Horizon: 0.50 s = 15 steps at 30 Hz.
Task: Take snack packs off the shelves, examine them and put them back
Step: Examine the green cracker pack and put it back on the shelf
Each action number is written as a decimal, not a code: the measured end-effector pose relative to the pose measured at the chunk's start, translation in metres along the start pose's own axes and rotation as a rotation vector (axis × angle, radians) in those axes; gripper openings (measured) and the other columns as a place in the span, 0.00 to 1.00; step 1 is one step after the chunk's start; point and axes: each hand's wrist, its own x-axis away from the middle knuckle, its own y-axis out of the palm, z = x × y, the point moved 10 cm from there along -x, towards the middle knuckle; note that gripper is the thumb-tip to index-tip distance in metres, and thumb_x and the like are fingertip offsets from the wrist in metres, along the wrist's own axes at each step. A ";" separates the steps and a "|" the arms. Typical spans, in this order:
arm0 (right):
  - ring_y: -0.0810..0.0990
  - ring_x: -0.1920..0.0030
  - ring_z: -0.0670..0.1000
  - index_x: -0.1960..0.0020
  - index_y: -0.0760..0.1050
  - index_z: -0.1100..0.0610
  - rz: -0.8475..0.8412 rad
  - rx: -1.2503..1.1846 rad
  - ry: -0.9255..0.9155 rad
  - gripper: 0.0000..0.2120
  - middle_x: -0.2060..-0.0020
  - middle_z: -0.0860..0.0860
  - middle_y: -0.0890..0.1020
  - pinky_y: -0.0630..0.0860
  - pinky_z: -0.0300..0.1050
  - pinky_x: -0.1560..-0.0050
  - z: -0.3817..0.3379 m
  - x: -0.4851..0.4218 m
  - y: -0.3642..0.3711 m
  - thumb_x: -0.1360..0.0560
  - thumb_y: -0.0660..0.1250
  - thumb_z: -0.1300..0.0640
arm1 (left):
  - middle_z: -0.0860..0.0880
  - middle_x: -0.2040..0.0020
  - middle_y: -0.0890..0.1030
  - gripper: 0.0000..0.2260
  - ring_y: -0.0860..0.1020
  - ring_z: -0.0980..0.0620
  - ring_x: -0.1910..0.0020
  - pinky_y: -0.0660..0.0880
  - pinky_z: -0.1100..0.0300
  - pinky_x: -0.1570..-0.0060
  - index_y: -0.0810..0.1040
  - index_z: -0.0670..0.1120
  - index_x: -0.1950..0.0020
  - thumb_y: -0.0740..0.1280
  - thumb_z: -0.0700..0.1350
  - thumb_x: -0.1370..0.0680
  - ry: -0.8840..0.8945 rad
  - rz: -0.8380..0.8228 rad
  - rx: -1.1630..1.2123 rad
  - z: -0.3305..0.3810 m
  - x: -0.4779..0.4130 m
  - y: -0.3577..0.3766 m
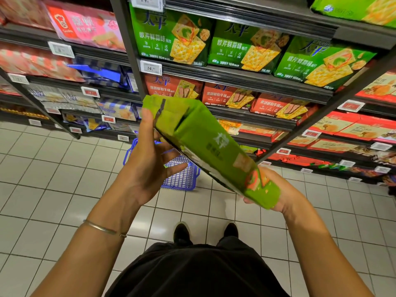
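Green cracker pack (205,146) held clear of the shelf (235,77) and tilted for a look.

Both hands grip the pack by its ends, probably so that its side panel faces up for reading. The left hand (147,166) clasps the upper sealed end, thumb against the flap and fingers mostly hidden behind. The right hand (280,196) cups the lower end from beneath, largely covered by the pack. The pack slants down from left to right between them, out in front of the shelf's front edge where matching green packs (246,48) stand, and above a blue basket (182,176) on the floor.
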 end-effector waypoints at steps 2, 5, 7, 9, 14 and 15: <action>0.88 0.64 0.52 0.57 0.89 0.56 -0.050 -0.035 0.029 0.11 0.62 0.55 0.87 0.82 0.43 0.67 0.001 0.001 0.013 0.23 0.69 0.54 | 0.47 0.37 0.85 0.42 0.83 0.47 0.35 0.75 0.36 0.33 0.78 0.54 0.29 0.61 0.79 0.34 0.033 -0.060 -0.017 0.003 0.004 0.012; 0.89 0.57 0.52 0.54 0.89 0.51 -0.086 0.015 0.029 0.19 0.57 0.53 0.89 0.83 0.44 0.62 0.002 -0.005 0.031 0.17 0.62 0.45 | 0.49 0.37 0.84 0.39 0.83 0.48 0.37 0.81 0.44 0.41 0.74 0.49 0.27 0.68 0.69 0.33 0.165 -0.115 -0.117 0.008 0.011 0.032; 0.88 0.58 0.48 0.44 0.86 0.52 -0.048 -0.017 -0.024 0.18 0.59 0.50 0.89 0.83 0.43 0.61 -0.004 -0.012 0.038 0.14 0.58 0.47 | 0.52 0.37 0.84 0.35 0.83 0.53 0.38 0.82 0.53 0.43 0.73 0.49 0.28 0.73 0.62 0.31 0.260 -0.178 -0.236 0.007 0.016 0.049; 0.86 0.56 0.47 0.34 0.76 0.56 0.068 -0.007 -0.132 0.15 0.56 0.50 0.89 0.82 0.40 0.59 -0.022 -0.010 0.037 0.13 0.55 0.52 | 0.53 0.32 0.81 0.35 0.80 0.52 0.32 0.81 0.52 0.39 0.71 0.52 0.25 0.76 0.58 0.30 0.305 -0.269 -0.303 0.000 0.021 0.066; 0.89 0.52 0.53 0.52 0.89 0.49 0.106 -0.130 -0.166 0.21 0.52 0.54 0.89 0.85 0.51 0.56 -0.040 -0.011 0.031 0.16 0.60 0.41 | 0.47 0.24 0.71 0.38 0.80 0.44 0.33 0.77 0.38 0.34 0.69 0.65 0.23 0.76 0.64 0.32 0.252 -0.276 -0.300 -0.003 0.014 0.060; 0.88 0.47 0.56 0.46 0.88 0.49 0.112 -0.141 -0.184 0.20 0.47 0.55 0.88 0.84 0.55 0.49 -0.044 -0.009 0.029 0.16 0.60 0.40 | 0.47 0.26 0.73 0.37 0.81 0.45 0.35 0.78 0.38 0.36 0.71 0.64 0.25 0.76 0.64 0.33 0.240 -0.254 -0.325 -0.002 0.013 0.055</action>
